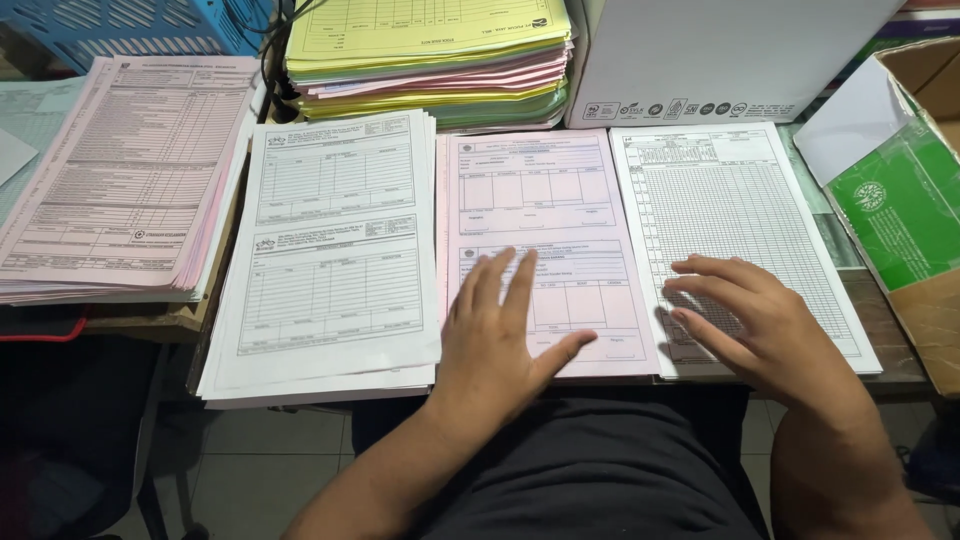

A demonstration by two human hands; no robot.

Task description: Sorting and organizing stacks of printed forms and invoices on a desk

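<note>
My left hand [500,335] lies flat with fingers spread on the lower half of a pink printed form stack [540,200] in the middle of the desk. My right hand [745,320] rests palm down, fingers apart, on the lower part of a white gridded sheet stack [725,190] just to the right. Neither hand grips anything. A white stack of two-part forms [335,250] lies to the left of my left hand.
A pink form pile [120,170] sits at far left. A tall mixed yellow, pink and green paper pile [430,60] stands at the back, beside a white box [720,55]. A green-and-brown cardboard box [900,200] is at right, a blue crate [130,25] top left.
</note>
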